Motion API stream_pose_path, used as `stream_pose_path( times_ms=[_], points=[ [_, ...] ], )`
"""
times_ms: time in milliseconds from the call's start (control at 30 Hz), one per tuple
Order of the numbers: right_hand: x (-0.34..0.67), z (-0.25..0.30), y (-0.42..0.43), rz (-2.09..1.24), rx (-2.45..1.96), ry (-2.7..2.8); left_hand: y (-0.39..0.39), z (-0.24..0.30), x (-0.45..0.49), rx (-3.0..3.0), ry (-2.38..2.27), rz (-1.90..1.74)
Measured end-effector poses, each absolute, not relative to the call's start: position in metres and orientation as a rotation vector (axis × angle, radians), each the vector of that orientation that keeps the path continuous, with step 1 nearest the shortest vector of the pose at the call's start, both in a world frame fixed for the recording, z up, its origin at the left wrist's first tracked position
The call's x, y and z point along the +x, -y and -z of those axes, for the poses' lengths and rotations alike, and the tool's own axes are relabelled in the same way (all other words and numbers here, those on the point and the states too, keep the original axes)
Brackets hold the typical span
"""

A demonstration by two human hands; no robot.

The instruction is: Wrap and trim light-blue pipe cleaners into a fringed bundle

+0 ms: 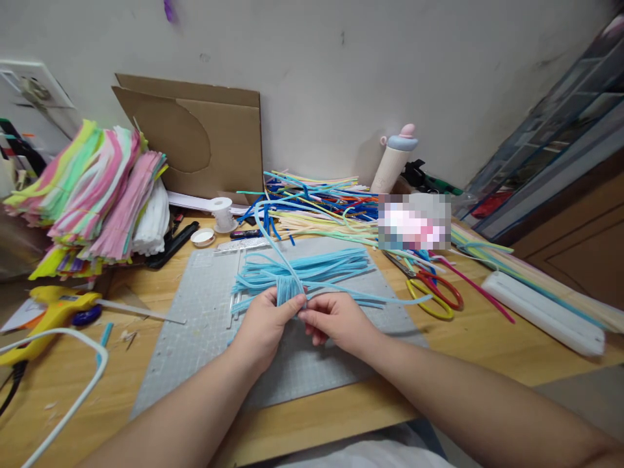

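Note:
A small bundle of light-blue pipe cleaners point(288, 290) stands up out of my left hand point(267, 322), whose fingers are closed round it. My right hand point(336, 318) pinches close beside it, thumb and forefinger meeting at a light-blue pipe cleaner point(390, 298). One long end of pipe cleaner arches up and back from the bundle, and another stretches right toward the scissors. Just beyond my hands lies a pile of cut light-blue pipe cleaners point(331, 263) on the grey cutting mat point(190, 331). The lower part of the bundle is hidden by my fingers.
A yellow glue gun point(53, 312) lies at left, below stacked colourful pipe cleaners point(97, 188). Scissors point(431, 292) and a white bar-shaped object point(543, 312) lie at right. Along the wall are cardboard point(234, 140), a spool point(221, 211), mixed pipe cleaners point(316, 201) and a bottle point(394, 159).

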State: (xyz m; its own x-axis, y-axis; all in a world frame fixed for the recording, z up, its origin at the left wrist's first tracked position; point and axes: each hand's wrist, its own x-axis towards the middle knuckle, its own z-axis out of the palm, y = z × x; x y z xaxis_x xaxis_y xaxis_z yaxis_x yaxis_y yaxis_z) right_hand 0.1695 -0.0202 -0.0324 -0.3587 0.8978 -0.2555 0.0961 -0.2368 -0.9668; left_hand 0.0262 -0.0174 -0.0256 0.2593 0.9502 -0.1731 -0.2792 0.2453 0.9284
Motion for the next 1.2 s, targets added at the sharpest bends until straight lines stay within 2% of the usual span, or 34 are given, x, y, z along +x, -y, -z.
stream_pose_path(
  times_ms=[233, 333, 433, 500, 667, 833, 1033, 1200],
  points=[
    [0.17, 0.037, 0.02, -1.656, -1.242, 1.419, 0.015, 0.027, 0.025, 0.916, -0.931, -0.997],
    [0.178, 0.037, 0.016, -1.555, -1.196, 1.62, 0.013, 0.024, 0.022, 0.881, -1.008, -1.015],
    [0.192, 0.035, 0.008, -1.248, -1.111, 1.94, 0.011, 0.016, 0.017, 0.802, -1.015, -1.033],
    [0.2, 0.033, 0.002, -1.017, -1.149, 1.95, 0.011, 0.009, 0.014, 0.722, -0.973, -0.993],
    [0.211, 0.02, -0.001, -0.365, -1.081, 1.696, 0.017, -0.002, 0.008, 0.553, -0.78, -0.666],
    [0.214, 0.003, 0.016, 0.043, -0.835, 2.028, 0.023, 0.0, 0.006, 0.664, -0.681, -0.429],
    [0.211, 0.001, 0.017, 0.171, -0.753, 2.323, 0.023, 0.002, 0.01, 0.735, -0.718, -0.34],
    [0.213, 0.0, 0.014, 0.161, -0.725, 2.313, 0.023, 0.002, 0.012, 0.736, -0.725, -0.332]
  ],
)
